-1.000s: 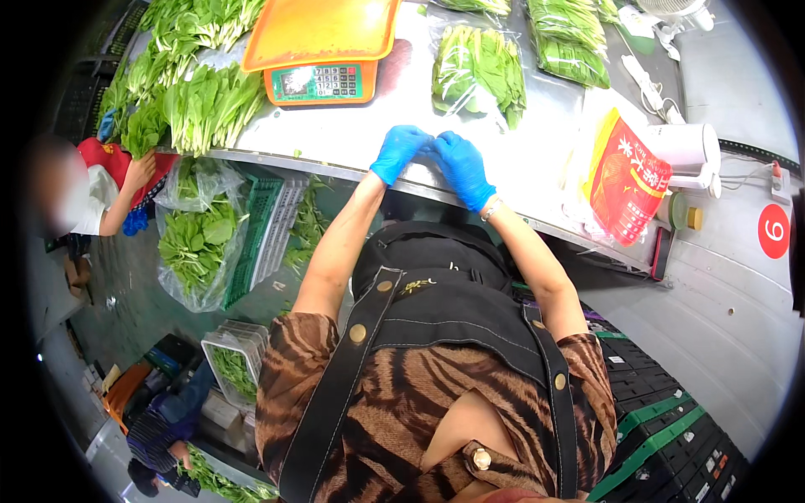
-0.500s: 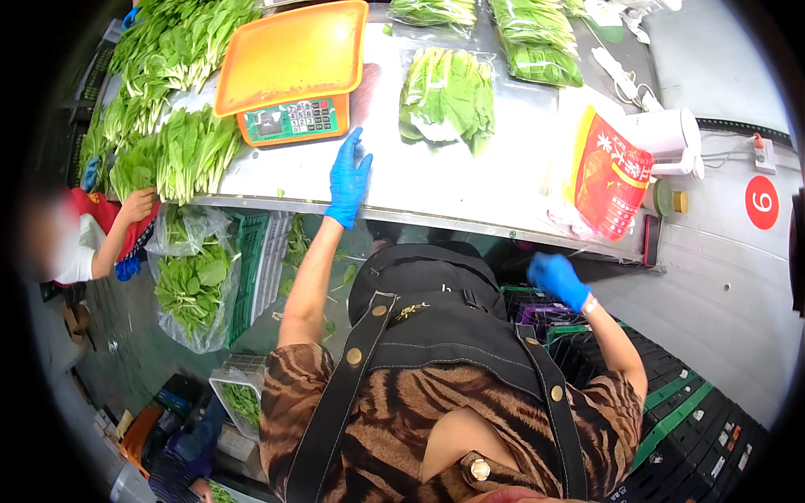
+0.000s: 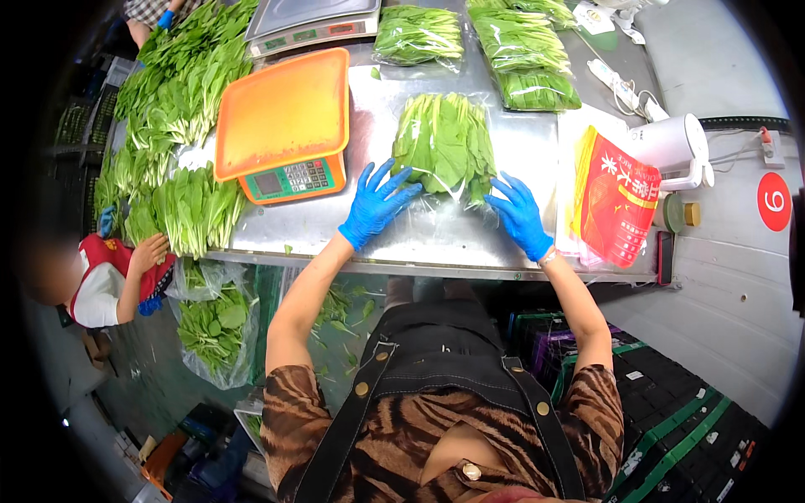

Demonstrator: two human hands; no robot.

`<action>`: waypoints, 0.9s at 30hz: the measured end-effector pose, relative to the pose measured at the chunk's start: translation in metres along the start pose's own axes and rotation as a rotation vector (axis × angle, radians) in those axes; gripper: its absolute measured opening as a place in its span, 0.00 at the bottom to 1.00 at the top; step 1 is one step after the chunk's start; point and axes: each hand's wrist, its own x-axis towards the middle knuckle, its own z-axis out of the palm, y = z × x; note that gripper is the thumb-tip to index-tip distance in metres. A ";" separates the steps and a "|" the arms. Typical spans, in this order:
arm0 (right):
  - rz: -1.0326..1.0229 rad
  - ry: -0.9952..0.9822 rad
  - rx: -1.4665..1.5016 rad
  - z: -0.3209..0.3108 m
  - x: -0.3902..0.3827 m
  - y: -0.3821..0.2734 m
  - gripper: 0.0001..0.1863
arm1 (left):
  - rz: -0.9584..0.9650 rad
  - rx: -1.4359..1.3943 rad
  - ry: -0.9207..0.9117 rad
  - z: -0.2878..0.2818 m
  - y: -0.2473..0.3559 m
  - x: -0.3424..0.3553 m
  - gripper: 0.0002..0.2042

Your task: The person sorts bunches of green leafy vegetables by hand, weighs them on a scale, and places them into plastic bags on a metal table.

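A clear plastic bag of leafy greens lies flat on the metal table in front of me, leaves toward me. My left hand, in a blue glove, rests at the bag's near left corner with fingers spread. At its near right corner is my right hand, also gloved in blue, fingers stretched out toward the plastic. Both hands are at the bag's edges, and neither grips it. To the left of the bag stands an orange weighing scale with a green keypad.
Loose greens heap along the table's left side. More bagged greens lie at the back, near a second scale. A red and yellow bag and a white jug stand right. A co-worker's hand touches greens at left.
My left hand has moved right, away from the scale, to the bag. My right hand has risen from below the table edge to the bag's other side.
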 end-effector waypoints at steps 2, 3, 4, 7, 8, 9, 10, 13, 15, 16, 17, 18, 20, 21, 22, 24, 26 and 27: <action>0.007 0.064 0.043 -0.009 0.009 -0.009 0.11 | 0.044 -0.028 -0.004 -0.017 0.005 0.017 0.17; 0.138 0.096 0.247 -0.007 0.010 -0.012 0.10 | 0.011 -0.187 -0.006 -0.021 0.007 0.025 0.16; 0.269 0.128 0.452 -0.005 0.011 -0.015 0.08 | -0.023 -0.346 -0.008 -0.022 0.007 0.031 0.16; 0.785 0.466 0.921 0.008 0.013 -0.013 0.12 | -0.396 -0.903 0.099 -0.010 0.012 0.030 0.13; 0.876 0.499 1.016 0.017 0.008 -0.006 0.11 | -0.596 -1.077 0.080 -0.013 0.016 0.033 0.13; 0.952 0.530 1.115 0.023 0.006 0.000 0.10 | -0.794 -1.236 0.069 -0.017 0.018 0.037 0.14; 1.000 0.538 1.093 0.032 0.003 0.004 0.10 | -0.864 -1.252 0.144 -0.007 0.023 0.034 0.16; 1.095 0.529 1.010 0.054 -0.009 0.011 0.11 | -1.011 -1.222 0.190 0.012 0.021 0.024 0.16; 1.076 0.483 0.930 0.063 -0.010 0.017 0.11 | -1.104 -1.177 0.367 0.033 0.021 0.015 0.13; 1.120 0.483 0.958 0.069 -0.009 0.019 0.11 | -1.155 -1.159 0.416 0.043 0.018 0.012 0.13; 1.165 0.484 0.986 0.074 -0.010 0.022 0.11 | -1.205 -1.141 0.463 0.051 0.018 0.011 0.13; 1.209 0.481 1.012 0.077 -0.011 0.023 0.11 | -1.236 -1.082 0.532 0.056 0.022 0.014 0.13; 1.210 0.422 0.909 0.082 -0.009 0.023 0.11 | -1.273 -1.101 0.519 0.066 0.019 0.009 0.12; 1.210 0.395 0.857 0.083 -0.007 0.022 0.10 | -1.291 -1.111 0.511 0.067 0.018 0.010 0.12; 1.107 0.415 0.631 0.085 -0.005 0.021 0.12 | -1.330 -1.081 0.506 0.071 0.019 0.013 0.12; 1.088 0.291 0.555 0.072 0.006 0.015 0.13 | -1.357 -0.833 0.369 0.069 0.016 0.016 0.12; 0.783 0.184 0.310 0.079 0.001 0.022 0.16 | -1.349 -0.691 0.233 0.091 -0.005 -0.001 0.13; 0.671 0.140 -0.051 0.080 0.005 0.019 0.14 | -1.310 -0.531 0.176 0.087 -0.002 0.011 0.13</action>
